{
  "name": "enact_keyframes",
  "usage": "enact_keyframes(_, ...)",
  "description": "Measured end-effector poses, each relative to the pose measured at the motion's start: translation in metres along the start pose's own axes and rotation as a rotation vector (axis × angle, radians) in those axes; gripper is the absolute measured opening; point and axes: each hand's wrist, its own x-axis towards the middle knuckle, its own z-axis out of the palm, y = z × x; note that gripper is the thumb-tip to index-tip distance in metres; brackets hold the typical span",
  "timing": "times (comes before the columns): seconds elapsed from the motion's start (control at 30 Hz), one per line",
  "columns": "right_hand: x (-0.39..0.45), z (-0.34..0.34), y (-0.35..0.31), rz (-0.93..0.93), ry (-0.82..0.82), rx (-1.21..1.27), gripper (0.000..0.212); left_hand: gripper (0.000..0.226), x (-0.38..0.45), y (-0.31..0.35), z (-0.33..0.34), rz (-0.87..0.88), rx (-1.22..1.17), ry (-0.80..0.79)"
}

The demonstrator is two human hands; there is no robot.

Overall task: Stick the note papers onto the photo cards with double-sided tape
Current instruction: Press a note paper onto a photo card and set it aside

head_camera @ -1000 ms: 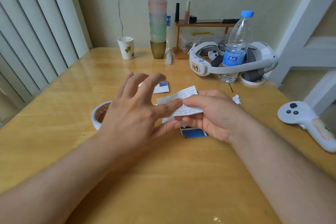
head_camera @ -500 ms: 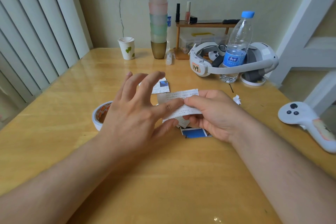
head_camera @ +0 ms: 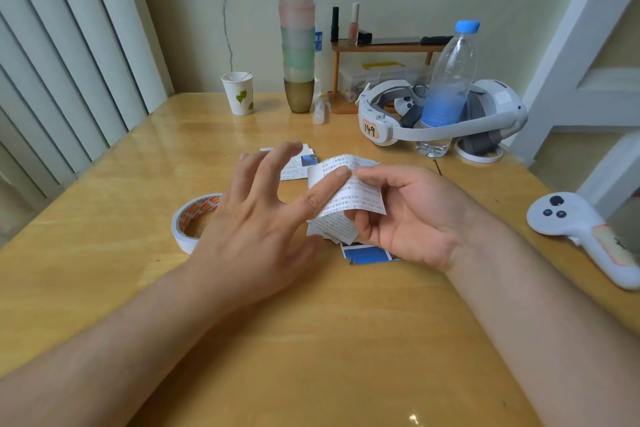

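I hold a white printed note paper, bent over on itself, above the glossy yellow wooden worktop. My right hand grips it between thumb and curled fingers, and my left hand pinches its upper edge with the index fingertip, the other fingers spread. I judge I am working at tape on the slip, perhaps peeling its backing, though I cannot see any tape there. A blue photo card lies flat just below my right hand. The white roll of double-sided tape lies left, partly behind my left hand. Next, the slip needs lowering squarely onto the card and pressing.
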Motion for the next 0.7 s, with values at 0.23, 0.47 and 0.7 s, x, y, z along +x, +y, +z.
enact_keyframes(0.23,-0.004,0.000,-0.002,-0.041,0.001,-0.075,0.042,0.076,-0.002,-0.001,0.000,-0.017,-0.038,-0.019)
enact_keyframes(0.47,-0.002,0.001,0.001,-0.086,0.037,-0.098,0.029,0.084,-0.003,0.001,0.000,0.012,-0.038,-0.010)
enact_keyframes(0.7,0.000,0.008,0.006,-0.186,-0.042,0.034,0.031,0.103,-0.011,0.010,0.007,-0.066,-0.362,-0.167)
